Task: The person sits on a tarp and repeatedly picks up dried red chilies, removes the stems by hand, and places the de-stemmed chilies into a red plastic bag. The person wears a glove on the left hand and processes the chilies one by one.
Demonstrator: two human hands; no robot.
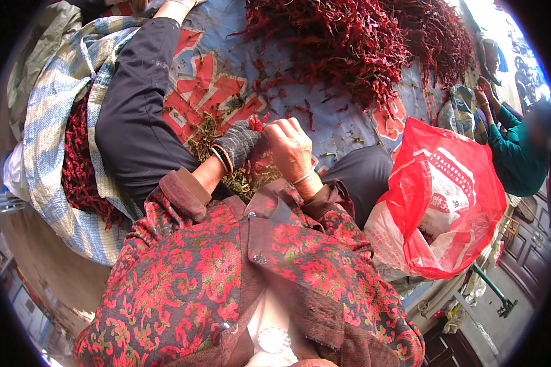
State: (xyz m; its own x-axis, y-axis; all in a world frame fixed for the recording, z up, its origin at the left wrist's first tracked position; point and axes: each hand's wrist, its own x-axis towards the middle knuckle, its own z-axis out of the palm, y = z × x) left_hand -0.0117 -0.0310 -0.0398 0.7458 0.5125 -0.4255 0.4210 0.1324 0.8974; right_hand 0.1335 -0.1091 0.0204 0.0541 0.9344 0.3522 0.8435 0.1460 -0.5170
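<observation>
My left hand point(239, 142), in a grey knitted glove, is closed around a few dried red chili peppers point(256, 122). Red tips poke out above its fingers, and more red shows below between the two hands. Bare and close beside it, my right hand point(291, 148) has its fingers curled in a pinch. Whatever is between those fingertips is hidden. Under both hands lies a heap of dry greenish-brown stems and scraps point(245, 183), partly covered by my sleeves.
A big pile of dried red chilies point(343, 49) lies ahead on a blue-and-red printed sheet point(226, 37). On my left stands a striped woven sack point(52, 140) holding chilies. A red-and-white plastic bag point(404, 177) stands right. Farther right sits a person in green point(517, 159).
</observation>
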